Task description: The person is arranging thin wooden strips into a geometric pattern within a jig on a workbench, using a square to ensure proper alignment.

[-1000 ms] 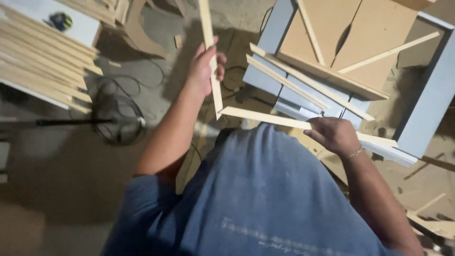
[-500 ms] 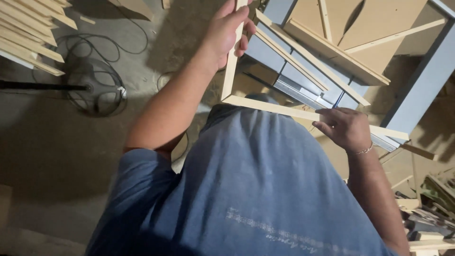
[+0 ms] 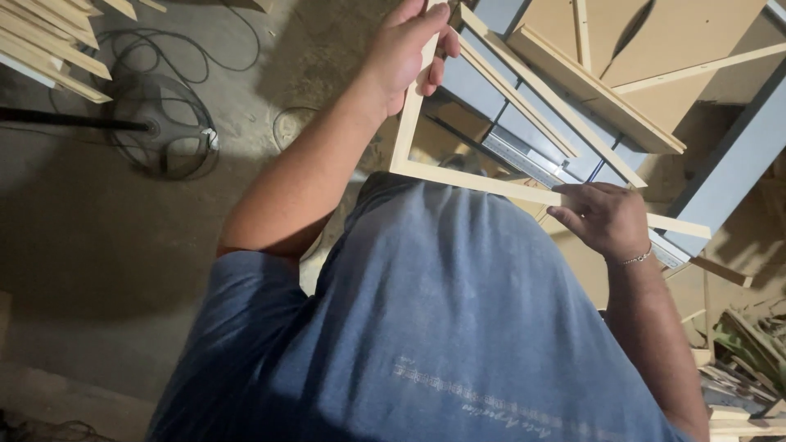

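Note:
A pale wooden frame corner (image 3: 458, 178), made of two thin strips joined at a right angle, is held above my blue shirt. My left hand (image 3: 405, 49) grips the upright strip near the top of the view. My right hand (image 3: 602, 217) holds the horizontal strip further right, with a thin bracelet at its wrist. The joint of the two strips lies between my hands, just above my chest.
A grey-blue workbench (image 3: 729, 176) with flat boards and loose wooden strips (image 3: 573, 90) stands ahead on the right. Stacked strips (image 3: 49, 41) lie at the top left. A black cable coil (image 3: 164, 123) rests on the concrete floor. Scrap wood (image 3: 737, 368) piles at the lower right.
The view has shifted left and down. My left hand has risen toward the top edge with the upright strip, and my right hand has slid along the horizontal strip.

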